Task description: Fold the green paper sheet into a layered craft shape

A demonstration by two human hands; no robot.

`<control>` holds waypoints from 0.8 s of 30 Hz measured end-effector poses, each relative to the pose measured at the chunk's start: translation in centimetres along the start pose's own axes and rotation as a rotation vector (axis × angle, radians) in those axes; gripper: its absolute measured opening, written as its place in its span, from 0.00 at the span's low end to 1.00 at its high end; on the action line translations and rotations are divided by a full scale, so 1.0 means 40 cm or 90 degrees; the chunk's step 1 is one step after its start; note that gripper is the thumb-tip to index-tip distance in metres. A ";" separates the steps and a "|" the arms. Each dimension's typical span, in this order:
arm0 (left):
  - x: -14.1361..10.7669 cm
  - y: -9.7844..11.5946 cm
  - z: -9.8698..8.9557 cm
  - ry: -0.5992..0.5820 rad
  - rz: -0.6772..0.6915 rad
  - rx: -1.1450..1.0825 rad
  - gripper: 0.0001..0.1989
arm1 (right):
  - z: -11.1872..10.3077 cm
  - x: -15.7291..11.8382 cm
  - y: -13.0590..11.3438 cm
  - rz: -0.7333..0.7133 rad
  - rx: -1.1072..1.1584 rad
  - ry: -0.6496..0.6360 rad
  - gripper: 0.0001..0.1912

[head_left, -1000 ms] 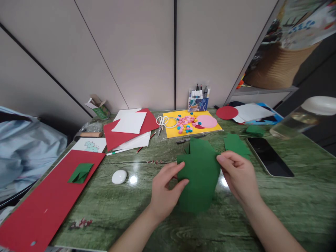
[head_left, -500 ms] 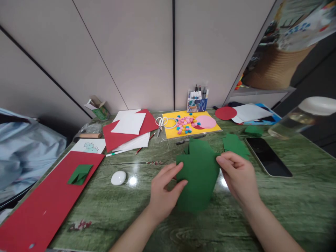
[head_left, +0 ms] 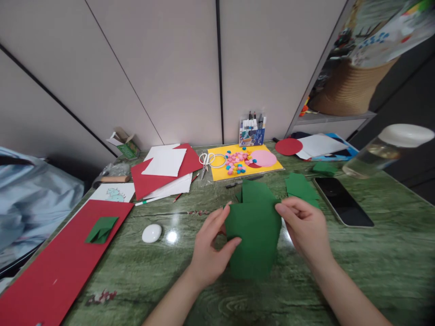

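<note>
Green folded paper (head_left: 253,240) is held up above the table between both hands, with a flap standing at its top. My left hand (head_left: 212,249) grips its left edge, thumb in front and the other fingers partly behind the sheet. At the upper right corner, the thumb and forefinger of my right hand (head_left: 302,224) pinch the paper. Beyond it lies a dark pen (head_left: 234,184). More green paper pieces (head_left: 301,188) rest behind my right hand. A small folded green piece (head_left: 102,229) sits on a long red sheet (head_left: 64,262) at the left.
A black phone (head_left: 343,201) and a clear bottle (head_left: 374,156) stand or lie at the right. Farther back are scissors (head_left: 205,164), a yellow sheet (head_left: 217,174) bearing small coloured pieces, red and white papers (head_left: 165,162) and a marker pack (head_left: 252,133). A white rounded object (head_left: 152,233) lies left.
The top edge of the green paper now looks straighter, with its upper part folded lower. Both hands keep their hold. The whole view has shifted slightly.
</note>
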State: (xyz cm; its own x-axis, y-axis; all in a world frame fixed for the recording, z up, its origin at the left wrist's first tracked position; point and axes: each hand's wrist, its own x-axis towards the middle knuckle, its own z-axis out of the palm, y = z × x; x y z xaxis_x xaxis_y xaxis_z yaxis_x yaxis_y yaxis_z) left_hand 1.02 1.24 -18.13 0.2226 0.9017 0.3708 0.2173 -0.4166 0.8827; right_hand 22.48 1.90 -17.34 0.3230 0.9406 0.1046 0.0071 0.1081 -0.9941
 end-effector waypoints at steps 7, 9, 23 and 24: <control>0.002 0.010 0.003 -0.011 0.004 -0.034 0.33 | 0.001 0.002 -0.002 -0.006 -0.012 0.012 0.10; 0.001 0.010 0.002 -0.012 -0.001 -0.035 0.33 | 0.001 0.002 -0.001 -0.003 -0.009 0.015 0.10; 0.010 0.017 0.002 -0.061 -0.032 -0.012 0.33 | 0.003 0.016 -0.008 0.061 0.051 -0.011 0.08; 0.011 0.018 0.003 -0.062 -0.044 -0.016 0.33 | 0.004 0.018 -0.006 0.058 0.048 -0.009 0.08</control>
State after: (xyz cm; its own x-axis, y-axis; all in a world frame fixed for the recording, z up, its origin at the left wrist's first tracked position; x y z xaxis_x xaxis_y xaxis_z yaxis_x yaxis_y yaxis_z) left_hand 1.38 1.34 -17.38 0.2993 0.9122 0.2798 0.2121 -0.3495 0.9126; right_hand 22.57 2.62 -17.02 0.3065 0.9517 0.0151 -0.0923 0.0455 -0.9947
